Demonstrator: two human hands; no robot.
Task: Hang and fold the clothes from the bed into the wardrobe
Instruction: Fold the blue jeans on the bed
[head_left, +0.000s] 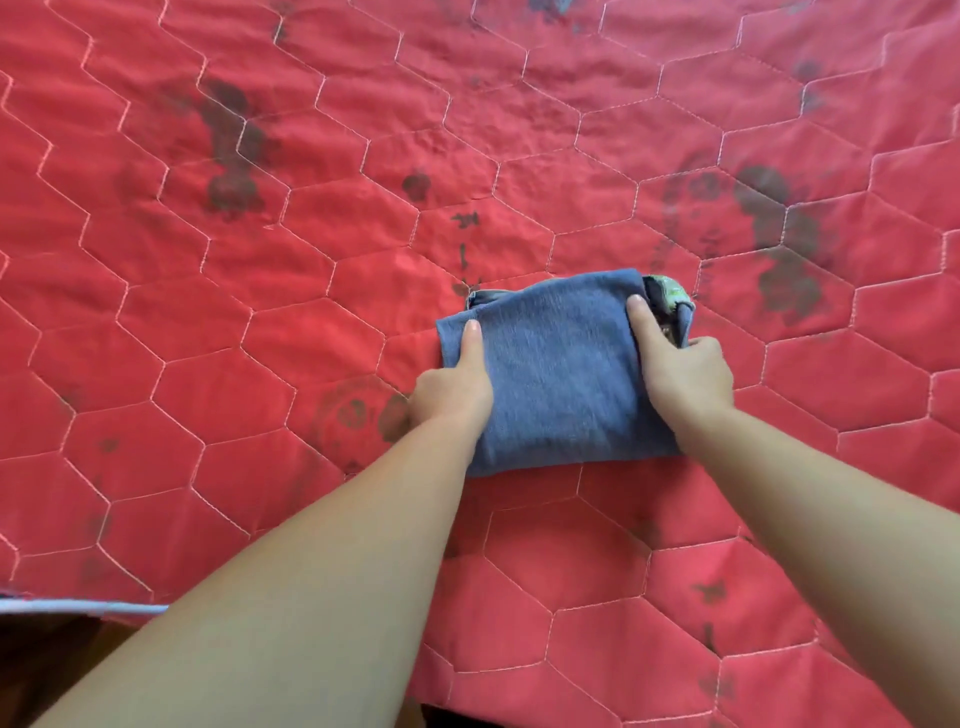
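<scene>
The left hand (457, 387) grips the left edge of a folded blue garment (563, 374): its index finger lies straight along the top while the other fingers curl under the cloth, hidden from view. The right hand (685, 374) grips the right edge the same way, index finger stretched forward on top, the rest tucked round the side and mostly out of sight. The garment is a soft, knit-looking, roughly rectangular bundle lying flat on the bed. At its far right corner a bit of green patterned fabric (670, 288) peeks out; what it belongs to is hard to make out. Beneath is a red quilted bedspread (260, 312) stitched in pale hexagons, with faded dark printed marks. Its near edge is cut off by both forearms.
</scene>
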